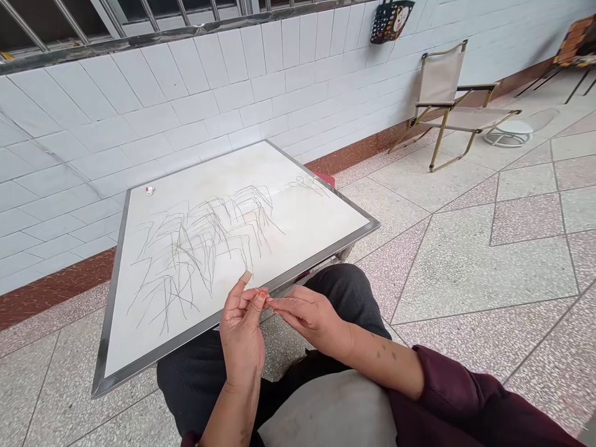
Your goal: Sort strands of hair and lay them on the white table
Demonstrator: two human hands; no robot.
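Note:
My left hand (243, 329) is closed in a pinch at the near edge of the table, with a small orange-red piece (262, 295) between thumb and fingers. A tan strip of tape (246, 277) wraps one of its fingertips. From the other side my right hand (313, 315) pinches close to the same piece, its fingertips touching or nearly touching my left thumb. What exactly lies between the right fingers is too small to make out. Many thin, dark, bent wire-like strands (205, 233) lie in loose overlapping clusters on the white table (288, 248).
A small red-and-white item (149, 190) sits at the table's far left corner. More thin strands (310, 183) lie toward the far right edge. Behind stands a white tiled wall (205, 93) with a dark basket (392, 22) hung on it. A folding chair (447, 112) stands at the right.

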